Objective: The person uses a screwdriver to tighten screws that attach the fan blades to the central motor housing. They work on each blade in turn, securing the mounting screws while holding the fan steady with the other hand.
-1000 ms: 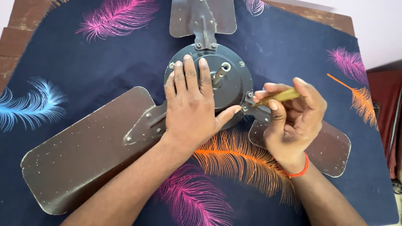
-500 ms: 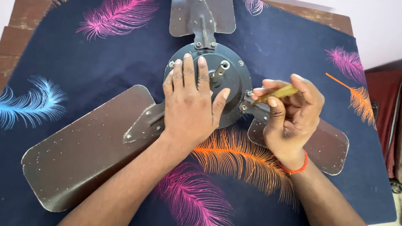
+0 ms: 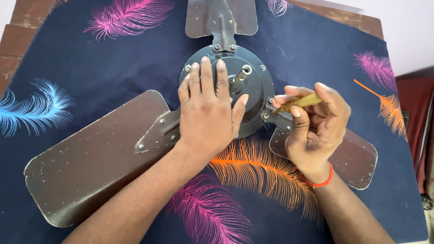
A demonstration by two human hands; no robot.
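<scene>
Squarely on the table (image 3: 27, 27), whose worn wooden top shows at the far-left corner, a dark blue cloth (image 3: 316, 49) printed with coloured feathers has been spread, and on it a brown ceiling fan (image 3: 253, 86) has been laid flat with its shaft (image 3: 239, 77) pointing up. The cloth seems to have been put down so that the fan's paint and the table are kept from scraping. The fan's motor housing lies towards the middle of the far edge, with one blade (image 3: 90, 158) reaching to the near-left corner, a second blade (image 3: 221, 16) running off the far edge, and a third blade (image 3: 352, 162) stretching to the right edge.

The left hand (image 3: 208, 113) is spread open and pressed palm-down on the motor housing, fingers extended beside the shaft; nothing is gripped, and the flat press is judged to keep the fan from turning. The right hand (image 3: 316, 122) is closed around a screwdriver (image 3: 300, 102) with a yellowish translucent handle, pinched between thumb and fingers. Its tip is directed at the screws of the blade bracket (image 3: 278, 116), where the third blade is bolted to the housing. A red thread (image 3: 322, 180) is worn on the right wrist.
</scene>
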